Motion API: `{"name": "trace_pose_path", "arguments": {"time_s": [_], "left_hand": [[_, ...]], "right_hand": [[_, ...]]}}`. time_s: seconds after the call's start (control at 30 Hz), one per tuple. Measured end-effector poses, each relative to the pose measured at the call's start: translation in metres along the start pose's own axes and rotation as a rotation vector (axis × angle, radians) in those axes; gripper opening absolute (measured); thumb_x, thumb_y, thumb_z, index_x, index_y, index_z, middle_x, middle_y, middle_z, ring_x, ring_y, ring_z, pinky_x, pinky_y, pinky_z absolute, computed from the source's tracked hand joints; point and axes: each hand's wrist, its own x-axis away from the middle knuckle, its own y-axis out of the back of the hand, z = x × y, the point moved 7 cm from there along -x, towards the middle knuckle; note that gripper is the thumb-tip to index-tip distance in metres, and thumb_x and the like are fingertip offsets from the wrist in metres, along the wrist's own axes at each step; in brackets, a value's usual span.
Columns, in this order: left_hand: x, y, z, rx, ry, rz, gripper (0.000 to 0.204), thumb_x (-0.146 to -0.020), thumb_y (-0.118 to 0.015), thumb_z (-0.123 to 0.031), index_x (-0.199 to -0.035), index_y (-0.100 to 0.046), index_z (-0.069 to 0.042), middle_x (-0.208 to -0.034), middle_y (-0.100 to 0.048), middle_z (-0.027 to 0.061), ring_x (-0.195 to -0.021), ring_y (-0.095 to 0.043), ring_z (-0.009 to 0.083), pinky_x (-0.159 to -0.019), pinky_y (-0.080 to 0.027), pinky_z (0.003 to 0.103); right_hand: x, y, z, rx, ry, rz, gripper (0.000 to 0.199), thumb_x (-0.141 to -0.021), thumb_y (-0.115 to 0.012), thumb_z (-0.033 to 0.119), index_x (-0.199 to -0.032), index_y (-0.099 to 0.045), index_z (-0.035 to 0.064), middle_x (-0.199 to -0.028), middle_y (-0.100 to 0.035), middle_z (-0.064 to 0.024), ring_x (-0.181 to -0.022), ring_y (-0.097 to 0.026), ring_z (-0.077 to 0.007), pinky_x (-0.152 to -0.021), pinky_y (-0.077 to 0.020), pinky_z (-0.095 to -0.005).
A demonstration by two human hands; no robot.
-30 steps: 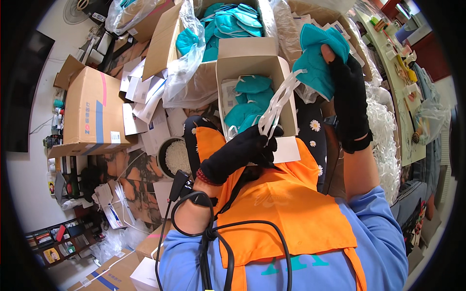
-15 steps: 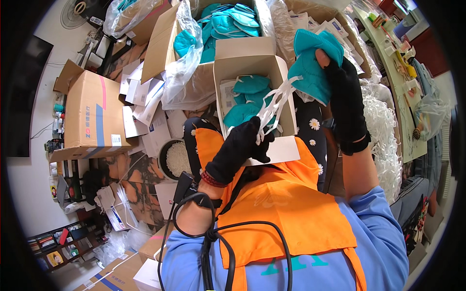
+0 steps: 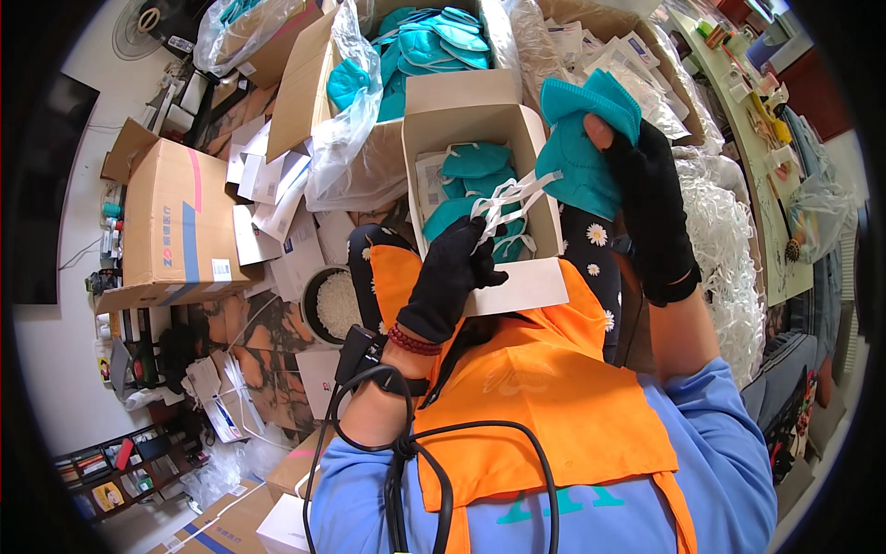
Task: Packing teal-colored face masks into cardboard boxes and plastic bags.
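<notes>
In my right hand (image 3: 646, 189), gloved in black with a bare thumb showing, I grip a few stacked teal face masks (image 3: 581, 148). Their white ear loops (image 3: 517, 196) stretch leftward to my left hand (image 3: 454, 277), also black-gloved, whose fingers close on the loop ends. Below the loops stands an open white box (image 3: 420, 148) between my knees. Inside it lie more teal masks (image 3: 478, 162) and a printed paper packet (image 3: 431, 189). The box's front flap (image 3: 519, 288) folds out toward me, beside my left hand.
A large carton lined with clear plastic, heaped with teal masks (image 3: 434, 42), stands beyond the white box. To its right is a carton of white packets (image 3: 637, 60). White shredded strips (image 3: 720, 249) pile at my right. A brown carton (image 3: 180, 212) and a dark-rimmed bowl of white pellets (image 3: 334, 305) sit left.
My right hand has come slightly down and left with the masks. My left hand has shifted a little left, still at the ear loops.
</notes>
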Motion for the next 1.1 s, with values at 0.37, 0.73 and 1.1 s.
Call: {"name": "trace_pose_path", "arguments": {"time_s": [0.37,0.73,1.1], "left_hand": [[0.034,0.023,-0.008,-0.278,-0.029,-0.067,0.026,-0.101,-0.048,-0.030,-0.096,-0.053,-0.005,-0.077,-0.053,0.0027,-0.061,-0.056,0.0097,-0.056,-0.053,0.026],[0.026,-0.002,-0.002,-0.099,0.089,0.018,0.021,-0.098,-0.051,-0.018,-0.112,-0.053,-0.002,-0.085,-0.059,0.0069,-0.074,-0.067,0.0183,-0.069,-0.055,0.032],[0.050,-0.057,-0.021,-1.498,-0.931,0.316,0.013,-0.091,-0.059,-0.009,-0.102,-0.057,-0.002,-0.095,-0.059,0.0136,-0.076,-0.061,0.0279,-0.068,-0.049,0.033]], "right_hand": [[-0.033,0.131,-0.030,-0.037,0.129,-0.316,0.044,-0.089,-0.069,0.043,-0.111,-0.066,0.0050,-0.093,-0.067,-0.0014,-0.082,-0.063,-0.0095,-0.074,-0.0504,-0.0248],[0.007,0.027,-0.022,-0.336,-0.050,0.212,0.057,-0.091,-0.064,0.047,-0.127,-0.055,0.0049,-0.115,-0.065,-0.0102,-0.101,-0.066,-0.0201,-0.087,-0.0548,-0.0350],[0.015,0.026,-0.045,-0.776,-0.159,0.314,0.083,-0.086,-0.058,0.064,-0.133,-0.049,-0.0041,-0.120,-0.062,-0.0190,-0.110,-0.062,-0.0299,-0.096,-0.0496,-0.0401]]}}
